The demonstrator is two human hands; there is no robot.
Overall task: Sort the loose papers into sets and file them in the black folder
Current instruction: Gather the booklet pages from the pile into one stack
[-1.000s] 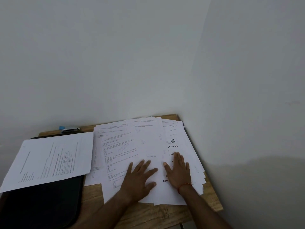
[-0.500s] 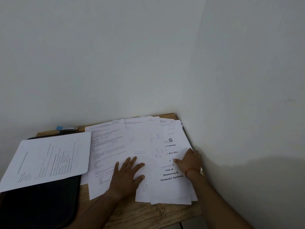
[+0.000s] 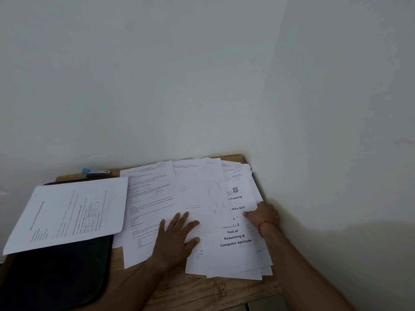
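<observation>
Head view shows you the loose papers (image 3: 157, 198) fanned across the right half of the wooden table (image 3: 202, 292). Their long axes run from near to far and their tops point at the far wall (image 3: 157, 86), so the print reads upright to you. Your left hand (image 3: 177, 236) lies flat on the middle sheets with its fingers straight and spread. Your right hand (image 3: 262, 214) is at the right edge of the fan: its thumb rests on the cover sheet headed "Test of Reasoning & Computer Aptitude" and its fingers curl round that edge, gripping it, with the fingertips hidden. A red thread (image 3: 265, 223) circles that wrist. The black folder (image 3: 56, 277) lies at the near left, shut, with its near and left sides cut off by the frame. One separate set of sheets (image 3: 67, 212) rests on its far part, turned with the long axis left to right and tilted. A blue and silver stapler (image 3: 97, 172) lies at the far edge, against the wall. The table fills a corner, with a second plain wall (image 3: 336, 108) touching its right side. Most of the fine print is too small to read.
</observation>
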